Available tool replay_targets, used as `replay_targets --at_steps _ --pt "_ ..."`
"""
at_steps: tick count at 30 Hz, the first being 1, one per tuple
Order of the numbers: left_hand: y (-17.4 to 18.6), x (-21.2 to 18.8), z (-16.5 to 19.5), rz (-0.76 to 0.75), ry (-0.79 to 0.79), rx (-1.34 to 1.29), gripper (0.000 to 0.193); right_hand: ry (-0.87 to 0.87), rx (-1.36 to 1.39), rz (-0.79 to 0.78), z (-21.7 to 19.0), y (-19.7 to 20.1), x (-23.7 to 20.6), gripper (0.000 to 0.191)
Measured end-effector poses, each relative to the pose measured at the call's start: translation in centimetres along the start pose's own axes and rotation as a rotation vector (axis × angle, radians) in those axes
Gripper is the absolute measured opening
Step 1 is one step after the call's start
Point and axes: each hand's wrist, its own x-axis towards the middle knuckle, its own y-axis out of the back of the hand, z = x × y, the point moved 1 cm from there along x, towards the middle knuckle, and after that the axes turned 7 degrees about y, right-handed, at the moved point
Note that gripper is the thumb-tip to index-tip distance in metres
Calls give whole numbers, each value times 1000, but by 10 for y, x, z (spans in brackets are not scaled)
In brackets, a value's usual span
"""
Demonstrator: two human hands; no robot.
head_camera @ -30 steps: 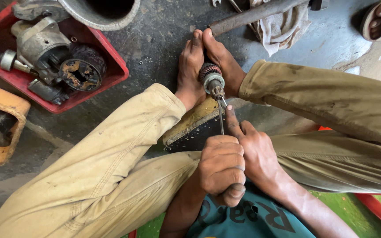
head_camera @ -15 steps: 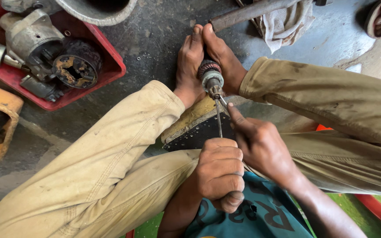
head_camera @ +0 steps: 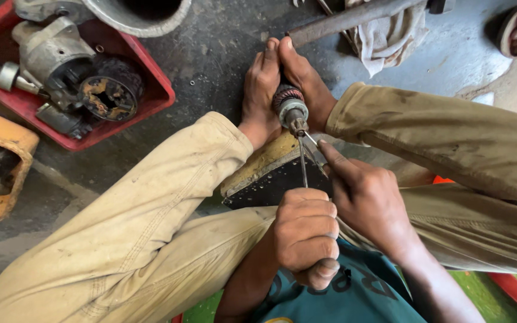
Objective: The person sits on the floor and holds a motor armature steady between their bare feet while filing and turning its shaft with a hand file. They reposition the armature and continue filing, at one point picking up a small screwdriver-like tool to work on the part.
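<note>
Two bare feet (head_camera: 282,90) pinched the small motor part (head_camera: 289,107) at 12 o'clock. Your left hand (head_camera: 306,236) squeezed a thin tool (head_camera: 303,161); your right hand (head_camera: 366,197) pointed, half open. One slip could poke toes.

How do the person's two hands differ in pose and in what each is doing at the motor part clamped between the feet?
The left hand is a closed fist around a thin tool; the right hand is open, forefinger stretched out. The left hand sits back from the motor part, reaching it through the tool; the right hand's fingertip lies close beside it. Both are bare and grimy.
</note>
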Motion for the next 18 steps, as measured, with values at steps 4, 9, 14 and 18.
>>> replay_targets --at_steps 4,9,14,18 --pt "-1 2 0 -9 15 19 32 -46 -413 -137 -16 -7 -9 73" --pt "5 3 -1 39 41 -68 32 -90 -394 -215 -27 -10 -7 77" --pt "7 6 -4 9 39 -85 32 -128 -401 -336 -24 10 10 77" --pt "6 7 -5 4 39 -79 32 -33 -390 -364 -21 32 28 66"
